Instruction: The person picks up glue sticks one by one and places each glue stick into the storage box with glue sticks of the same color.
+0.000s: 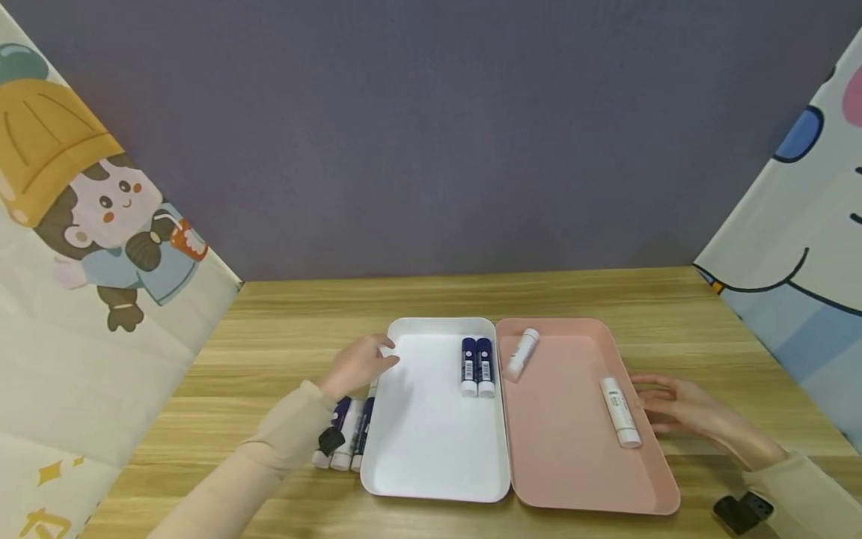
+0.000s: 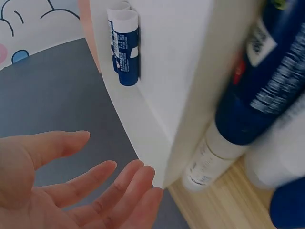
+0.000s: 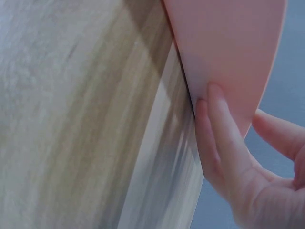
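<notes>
My left hand [image 1: 360, 367] hovers by the upper left edge of a white tray [image 1: 431, 464], holding nothing, thumb and fingers apart. Inside that tray, two blue glue sticks [image 1: 469, 367] with white ends lie side by side near the right wall; the left wrist view also shows these blue glue sticks [image 2: 127, 52]. A pink tray [image 1: 566, 464] adjoins it on the right and contains a tilted white glue stick [image 1: 522, 354] and another white glue stick [image 1: 620, 412]. Fingers of my right hand [image 1: 687, 408] rest against the pink tray's outer right wall [image 3: 228, 43].
Several blue and white glue sticks [image 1: 346, 434] lie left of the white tray, partly hidden under my left forearm. The wooden table [image 1: 323, 307] ends at a dark grey panel [image 1: 431, 150]. Printed cloths [image 1: 54, 352] hang on both sides.
</notes>
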